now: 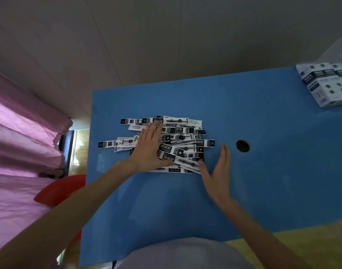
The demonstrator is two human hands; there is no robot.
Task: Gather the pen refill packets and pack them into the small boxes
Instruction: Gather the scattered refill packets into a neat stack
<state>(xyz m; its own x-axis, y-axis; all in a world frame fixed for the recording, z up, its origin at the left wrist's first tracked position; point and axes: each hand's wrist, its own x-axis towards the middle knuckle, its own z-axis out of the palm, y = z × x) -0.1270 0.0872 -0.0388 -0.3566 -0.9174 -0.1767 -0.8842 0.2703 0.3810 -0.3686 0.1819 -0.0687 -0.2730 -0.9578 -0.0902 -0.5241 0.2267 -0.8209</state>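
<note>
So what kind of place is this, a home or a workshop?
Probably a plain room in a home used for hand packing, not a proper workshop: a blue table holding loose refill packets and small boxes, with a pink curtain beside it.

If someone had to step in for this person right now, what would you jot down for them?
Left hand: open, flat on the packets.
Right hand: open, on edge at the pile's right side, holding nothing.
Packets: one loose heap mid-table, some sticking out to the left.
Boxes: stacked at the far right corner, away from the pile.
Done: packets roughly pushed together.
Left: square up the heap, pick up bundles, fill the boxes.
</note>
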